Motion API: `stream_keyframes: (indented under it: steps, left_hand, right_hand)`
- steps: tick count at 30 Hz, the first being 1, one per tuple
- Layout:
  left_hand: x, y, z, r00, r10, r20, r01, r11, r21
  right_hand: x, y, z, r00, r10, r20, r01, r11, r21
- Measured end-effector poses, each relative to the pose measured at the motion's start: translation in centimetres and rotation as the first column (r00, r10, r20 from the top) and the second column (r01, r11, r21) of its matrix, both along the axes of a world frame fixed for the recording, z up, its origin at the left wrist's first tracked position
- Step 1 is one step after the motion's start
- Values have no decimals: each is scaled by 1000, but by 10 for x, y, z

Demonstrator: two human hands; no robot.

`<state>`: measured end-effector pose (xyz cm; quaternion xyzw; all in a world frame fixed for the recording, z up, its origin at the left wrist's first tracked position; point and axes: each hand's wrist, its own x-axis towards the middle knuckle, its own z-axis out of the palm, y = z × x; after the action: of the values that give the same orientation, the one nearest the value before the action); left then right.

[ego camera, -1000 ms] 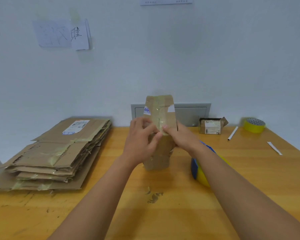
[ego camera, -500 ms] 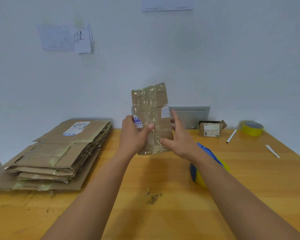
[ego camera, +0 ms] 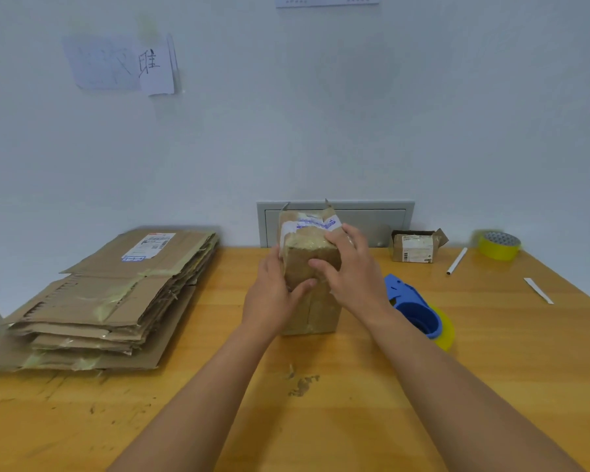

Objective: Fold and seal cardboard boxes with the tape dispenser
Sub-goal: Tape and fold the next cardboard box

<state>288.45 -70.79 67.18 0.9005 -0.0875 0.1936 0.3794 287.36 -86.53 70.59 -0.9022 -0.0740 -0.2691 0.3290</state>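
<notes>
A small cardboard box (ego camera: 312, 294) is stood upright on the table (ego camera: 491, 369) between the hands, so its top flaps can be folded. It is gripped by the left hand (ego camera: 273, 301) and the right hand (ego camera: 351, 274). The blue tape dispenser (ego camera: 418, 310) is kept just right of the right hand, within reach for sealing.

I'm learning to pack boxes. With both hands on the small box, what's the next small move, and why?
Probably press the top flaps flat and hold them with the left hand, freeing the right hand for the tape dispenser. The box stands upright on the table, two flaps still stick up at its top, and the dispenser lies just right of it.
</notes>
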Motion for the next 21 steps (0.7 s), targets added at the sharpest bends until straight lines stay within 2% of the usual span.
stream_keyframes:
  steps: [3,6,9,12,13,15,18,20,21]
  left_hand:
    - [4,-2,-5,1000,1,30,-2,999,40]
    - [6,2,-13,992,6,127,-19,995,102]
    - [10,9,-18,972,43,231,-76,988,135]
    - [11,15,-23,948,2,318,-59,984,169]
    - [11,16,-25,945,-14,328,-49,982,181]
    - [11,18,-25,947,-33,319,-32,980,197]
    - [0,19,-11,971,-175,163,166,984,68]
    - [-10,16,0,953,-298,60,303,941,-148]
    - [-12,15,5,955,-292,40,292,920,-262]
  right_hand:
    - [-1,-2,-3,998,-7,70,7,1000,3]
    - [-3,-8,-8,990,83,115,-91,994,68]
    - [-4,-8,-2,981,194,-19,-183,951,249]
    - [-1,-8,11,946,271,-178,-129,819,559]
    - [-1,-8,14,940,270,-211,-101,806,583]
    - [-1,-7,16,946,220,-239,-71,858,509]
    - [-4,-6,17,968,176,-176,-93,911,401]
    - [-3,-6,11,974,180,-140,-120,927,354]
    - [-3,-5,6,972,191,-133,-137,932,337]
